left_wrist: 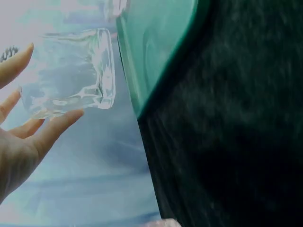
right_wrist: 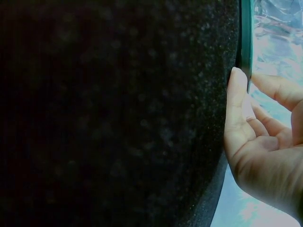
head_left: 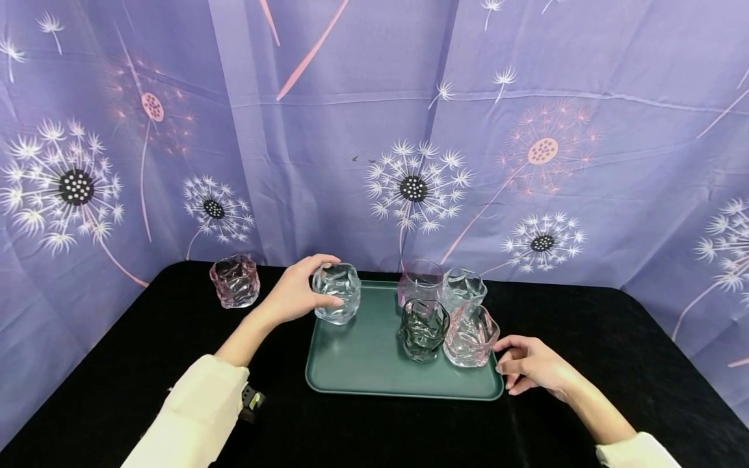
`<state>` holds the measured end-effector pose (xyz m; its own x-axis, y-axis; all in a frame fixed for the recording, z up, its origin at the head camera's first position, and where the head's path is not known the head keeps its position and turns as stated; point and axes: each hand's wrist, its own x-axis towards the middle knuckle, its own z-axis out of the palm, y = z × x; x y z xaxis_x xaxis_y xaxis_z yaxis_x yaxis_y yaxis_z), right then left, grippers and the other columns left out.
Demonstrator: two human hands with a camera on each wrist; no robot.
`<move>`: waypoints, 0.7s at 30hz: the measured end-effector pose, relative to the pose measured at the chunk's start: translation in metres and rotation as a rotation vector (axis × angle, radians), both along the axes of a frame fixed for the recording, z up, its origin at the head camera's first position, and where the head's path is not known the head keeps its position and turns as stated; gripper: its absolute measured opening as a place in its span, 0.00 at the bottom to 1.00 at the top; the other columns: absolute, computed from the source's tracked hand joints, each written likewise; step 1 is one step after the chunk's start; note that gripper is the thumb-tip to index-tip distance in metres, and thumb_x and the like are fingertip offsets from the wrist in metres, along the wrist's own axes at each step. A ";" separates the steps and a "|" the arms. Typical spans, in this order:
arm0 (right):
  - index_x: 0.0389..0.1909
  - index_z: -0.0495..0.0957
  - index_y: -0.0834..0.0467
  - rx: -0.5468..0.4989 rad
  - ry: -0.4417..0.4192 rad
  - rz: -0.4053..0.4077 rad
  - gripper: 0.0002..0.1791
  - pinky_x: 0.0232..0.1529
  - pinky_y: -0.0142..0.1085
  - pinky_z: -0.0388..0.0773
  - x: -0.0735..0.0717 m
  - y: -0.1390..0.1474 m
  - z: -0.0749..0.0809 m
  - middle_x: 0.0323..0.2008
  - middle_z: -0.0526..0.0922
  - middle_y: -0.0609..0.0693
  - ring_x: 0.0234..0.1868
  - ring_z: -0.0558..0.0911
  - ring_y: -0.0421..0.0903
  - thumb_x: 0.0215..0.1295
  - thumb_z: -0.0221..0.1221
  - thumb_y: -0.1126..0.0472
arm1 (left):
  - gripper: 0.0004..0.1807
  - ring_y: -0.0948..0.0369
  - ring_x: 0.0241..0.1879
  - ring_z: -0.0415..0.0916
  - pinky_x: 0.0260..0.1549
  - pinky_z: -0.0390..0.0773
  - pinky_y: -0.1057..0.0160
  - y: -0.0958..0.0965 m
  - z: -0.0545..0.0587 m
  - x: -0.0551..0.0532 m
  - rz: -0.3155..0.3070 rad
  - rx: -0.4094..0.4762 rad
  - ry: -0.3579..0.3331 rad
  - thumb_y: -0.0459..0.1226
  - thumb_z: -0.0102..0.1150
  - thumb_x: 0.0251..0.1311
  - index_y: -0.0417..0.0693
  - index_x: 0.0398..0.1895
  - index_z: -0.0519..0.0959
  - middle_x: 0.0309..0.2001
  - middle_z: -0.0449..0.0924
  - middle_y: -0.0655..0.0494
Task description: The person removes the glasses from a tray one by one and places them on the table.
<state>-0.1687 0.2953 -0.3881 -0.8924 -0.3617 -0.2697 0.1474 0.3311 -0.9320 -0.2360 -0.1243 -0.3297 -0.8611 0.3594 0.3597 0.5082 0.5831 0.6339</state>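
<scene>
My left hand [head_left: 300, 290] grips a clear glass [head_left: 338, 294] with wavy sides, its thumb across the near side. That glass is over the back left part of a green tray [head_left: 357, 364]; in the left wrist view its thick base [left_wrist: 106, 71] faces the tray. On the tray's right half stand a purple-tinted glass [head_left: 420, 279], another clear glass [head_left: 465, 289], a dark grey glass [head_left: 424, 331] and a pink glass [head_left: 470, 338], close together. My right hand [head_left: 535, 366] pinches the tray's right rim [right_wrist: 245, 42] between thumb and finger, beside the pink glass.
Another pink glass [head_left: 235, 283] stands left of the tray, near the table's back edge. A black cloth covers the table [head_left: 585, 422]. Behind it hangs a purple curtain [head_left: 351, 214] with a dandelion print.
</scene>
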 end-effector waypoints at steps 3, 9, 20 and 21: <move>0.50 0.62 0.75 -0.003 0.001 0.001 0.24 0.23 0.42 0.79 0.000 0.000 0.000 0.26 0.78 0.52 0.21 0.78 0.45 0.55 0.58 0.70 | 0.35 0.51 0.46 0.71 0.47 0.69 0.51 -0.011 0.001 -0.003 0.045 0.002 -0.010 0.40 0.75 0.37 0.45 0.54 0.73 0.49 0.75 0.46; 0.50 0.62 0.76 -0.008 0.000 0.001 0.24 0.23 0.42 0.79 0.000 0.000 0.000 0.26 0.78 0.52 0.21 0.78 0.45 0.55 0.58 0.70 | 0.35 0.48 0.48 0.69 0.47 0.68 0.48 -0.034 -0.006 -0.011 0.147 0.019 -0.045 0.39 0.73 0.40 0.43 0.55 0.71 0.51 0.73 0.43; 0.50 0.62 0.75 -0.003 -0.002 -0.005 0.24 0.24 0.43 0.79 0.000 0.000 0.000 0.26 0.78 0.52 0.21 0.78 0.46 0.55 0.59 0.69 | 0.35 0.44 0.51 0.66 0.52 0.60 0.45 -0.058 -0.017 -0.019 0.273 0.023 -0.098 0.37 0.71 0.43 0.39 0.57 0.69 0.52 0.71 0.37; 0.50 0.62 0.75 -0.001 -0.003 -0.005 0.24 0.24 0.43 0.79 0.000 0.000 0.000 0.26 0.78 0.52 0.21 0.78 0.46 0.55 0.59 0.69 | 0.35 0.44 0.51 0.65 0.52 0.60 0.45 -0.060 -0.018 -0.019 0.280 0.024 -0.101 0.37 0.70 0.43 0.38 0.57 0.68 0.53 0.70 0.36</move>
